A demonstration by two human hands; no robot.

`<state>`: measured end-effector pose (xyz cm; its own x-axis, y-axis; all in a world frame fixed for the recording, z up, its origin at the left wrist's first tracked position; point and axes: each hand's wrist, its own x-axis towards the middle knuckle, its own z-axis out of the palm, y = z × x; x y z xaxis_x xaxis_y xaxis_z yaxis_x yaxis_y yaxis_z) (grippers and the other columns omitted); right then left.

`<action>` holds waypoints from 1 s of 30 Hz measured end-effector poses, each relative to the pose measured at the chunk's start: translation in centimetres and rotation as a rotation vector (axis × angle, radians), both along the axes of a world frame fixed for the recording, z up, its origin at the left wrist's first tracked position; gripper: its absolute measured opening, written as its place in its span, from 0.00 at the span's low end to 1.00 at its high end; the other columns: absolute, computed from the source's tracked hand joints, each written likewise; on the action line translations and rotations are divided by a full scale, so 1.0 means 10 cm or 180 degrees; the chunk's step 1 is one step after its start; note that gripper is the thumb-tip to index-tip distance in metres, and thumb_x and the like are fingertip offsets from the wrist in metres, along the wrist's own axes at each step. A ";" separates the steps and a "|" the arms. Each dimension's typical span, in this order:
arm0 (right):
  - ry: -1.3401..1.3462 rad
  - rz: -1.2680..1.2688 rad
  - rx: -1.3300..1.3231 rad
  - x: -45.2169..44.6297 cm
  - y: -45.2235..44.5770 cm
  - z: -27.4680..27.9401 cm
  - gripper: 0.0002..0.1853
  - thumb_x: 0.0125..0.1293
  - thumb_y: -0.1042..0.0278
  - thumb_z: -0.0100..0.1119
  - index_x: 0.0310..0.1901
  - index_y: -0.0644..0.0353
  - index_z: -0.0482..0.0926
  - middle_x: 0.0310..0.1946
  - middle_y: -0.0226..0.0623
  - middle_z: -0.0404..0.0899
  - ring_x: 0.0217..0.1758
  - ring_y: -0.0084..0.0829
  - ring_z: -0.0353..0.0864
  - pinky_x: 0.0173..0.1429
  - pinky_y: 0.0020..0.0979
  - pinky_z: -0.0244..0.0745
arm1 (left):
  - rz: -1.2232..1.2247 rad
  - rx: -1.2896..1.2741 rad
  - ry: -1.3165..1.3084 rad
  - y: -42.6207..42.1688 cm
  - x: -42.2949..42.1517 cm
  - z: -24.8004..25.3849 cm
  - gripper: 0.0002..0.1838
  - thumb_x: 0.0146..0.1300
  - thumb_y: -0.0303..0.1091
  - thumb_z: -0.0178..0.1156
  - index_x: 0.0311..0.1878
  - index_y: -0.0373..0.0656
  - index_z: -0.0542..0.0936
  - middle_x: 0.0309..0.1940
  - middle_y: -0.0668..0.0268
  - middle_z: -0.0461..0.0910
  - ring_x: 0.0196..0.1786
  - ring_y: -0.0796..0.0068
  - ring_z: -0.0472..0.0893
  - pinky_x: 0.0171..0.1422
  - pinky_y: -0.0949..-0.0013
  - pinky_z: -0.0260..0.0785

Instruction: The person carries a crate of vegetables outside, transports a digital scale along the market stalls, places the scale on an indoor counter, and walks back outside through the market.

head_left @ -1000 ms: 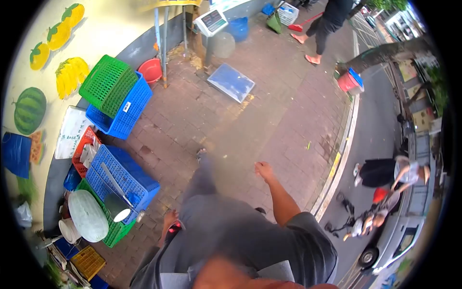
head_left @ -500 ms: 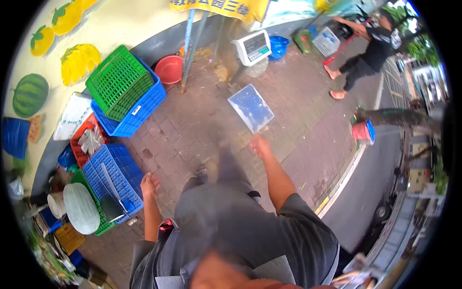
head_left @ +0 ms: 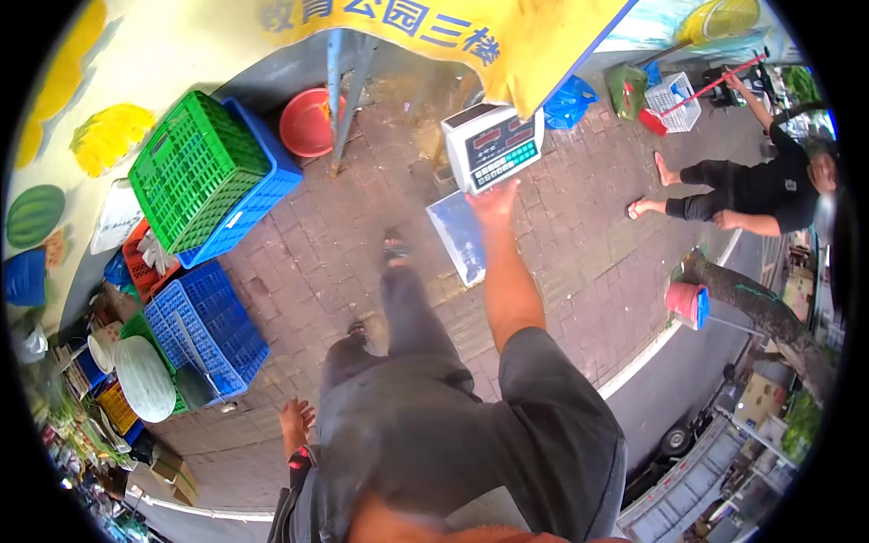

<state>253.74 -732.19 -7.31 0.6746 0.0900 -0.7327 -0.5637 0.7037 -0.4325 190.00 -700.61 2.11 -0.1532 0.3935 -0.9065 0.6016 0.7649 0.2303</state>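
Note:
My right hand (head_left: 495, 203) reaches forward to the lower edge of a digital weighing scale's display head (head_left: 493, 145). Its thumb stands apart; the fingertips are at the edge, partly hard to make out. Beneath that arm lies the scale's flat platform (head_left: 455, 237), partly covered by my hand and forearm. My left hand (head_left: 296, 418) hangs low at my side, fingers loosely apart and holding nothing. A red and black band (head_left: 301, 457) sits at that wrist. The nearest thing to it is a blue plastic crate (head_left: 213, 330).
A green crate (head_left: 195, 172) is stacked in a blue one on the left, near a red basin (head_left: 308, 122). A yellow banner (head_left: 425, 32) hangs ahead over metal poles. At right, another person (head_left: 742, 185) holds a red-handled broom. A pink bucket (head_left: 683, 301) stands by a tree trunk.
I have stepped closer to the scale. My right hand has moved forward from beside the platform to the display head, opening from a loose curl. The other person has raised the broom.

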 end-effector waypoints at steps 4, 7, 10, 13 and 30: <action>-0.0404 -0.0204 0.0495 0.17 0.03 -0.05 0.39 0.64 0.27 0.31 0.68 0.47 0.57 0.66 0.33 0.63 0.66 0.42 0.63 0.69 0.50 0.54 | -0.0170 0.0213 -0.0124 0.11 0.65 0.24 0.20 0.65 0.43 0.51 0.56 0.43 0.68 0.41 0.59 0.78 0.32 0.67 0.79 0.32 0.63 0.71; -0.0316 -0.0204 0.0586 0.26 0.02 -0.02 0.37 0.65 0.29 0.32 0.66 0.49 0.62 0.62 0.35 0.68 0.63 0.39 0.67 0.65 0.46 0.62 | -0.0270 0.0404 -0.0232 0.22 1.01 0.25 0.23 0.65 0.44 0.52 0.59 0.42 0.67 0.41 0.59 0.78 0.33 0.67 0.79 0.34 0.64 0.71; -0.0242 -0.0189 0.0396 0.35 0.02 0.05 0.36 0.66 0.31 0.34 0.64 0.51 0.64 0.61 0.35 0.68 0.62 0.40 0.68 0.63 0.47 0.64 | -0.0309 0.0447 -0.0259 0.20 1.29 0.32 0.25 0.65 0.44 0.52 0.61 0.42 0.66 0.42 0.59 0.78 0.34 0.67 0.79 0.35 0.64 0.71; -0.0142 -0.0311 0.0089 0.34 0.13 0.19 0.36 0.65 0.31 0.39 0.63 0.51 0.65 0.61 0.34 0.69 0.60 0.40 0.69 0.63 0.47 0.64 | -0.0292 0.0398 -0.0295 0.13 1.33 0.33 0.25 0.65 0.44 0.52 0.62 0.41 0.66 0.43 0.59 0.78 0.35 0.66 0.79 0.36 0.64 0.71; -0.1078 0.1197 0.0460 -1.58 -0.17 1.32 0.46 0.51 0.29 0.57 0.66 0.50 0.61 0.62 0.34 0.68 0.62 0.42 0.69 0.65 0.51 0.64 | 0.0414 0.0296 -0.0682 -0.50 -0.01 -0.33 0.23 0.64 0.44 0.55 0.57 0.40 0.71 0.42 0.59 0.80 0.36 0.68 0.80 0.36 0.67 0.71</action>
<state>237.94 -733.94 5.88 0.7730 0.4556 -0.4414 -0.6343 0.5455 -0.5478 189.89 -705.65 -1.23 -0.0164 0.4662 -0.8845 0.4294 0.8022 0.4148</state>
